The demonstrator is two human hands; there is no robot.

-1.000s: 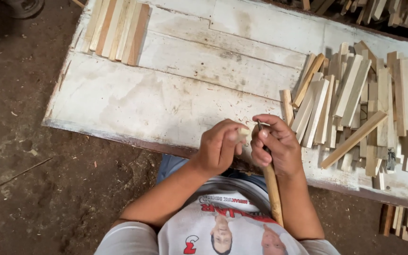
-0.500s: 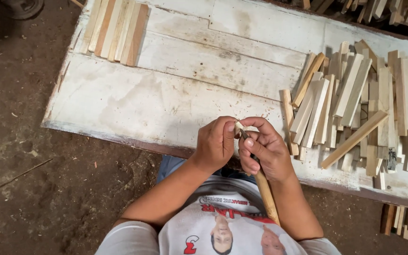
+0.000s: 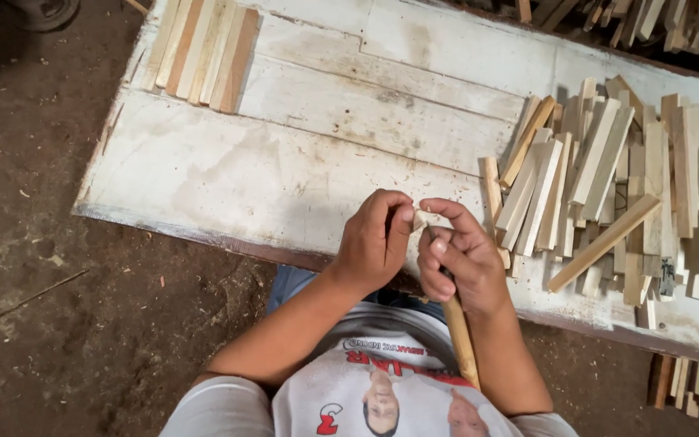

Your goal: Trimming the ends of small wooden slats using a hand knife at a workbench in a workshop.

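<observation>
My left hand [image 3: 375, 241] is closed around a small pale wood piece [image 3: 420, 219] that shows only as a tip between both hands, over the near edge of the white worktable [image 3: 228, 174]. My right hand [image 3: 461, 260] grips a tool with a round wooden handle [image 3: 461, 340] that slants down toward my chest; its working end is hidden behind the fingers. The two hands touch at the thumbs.
A big loose heap of cut wooden sticks [image 3: 616, 182] lies on the table's right side. A neat row of several flat slats [image 3: 202, 50] sits at the far left corner. More sticks lie beyond the table [image 3: 649, 20] and under it [image 3: 693, 388]. Dirt floor [image 3: 50, 275] at left.
Both hands have drawn closer together and slightly lower over the table edge. The tool handle now angles more steeply toward my chest.
</observation>
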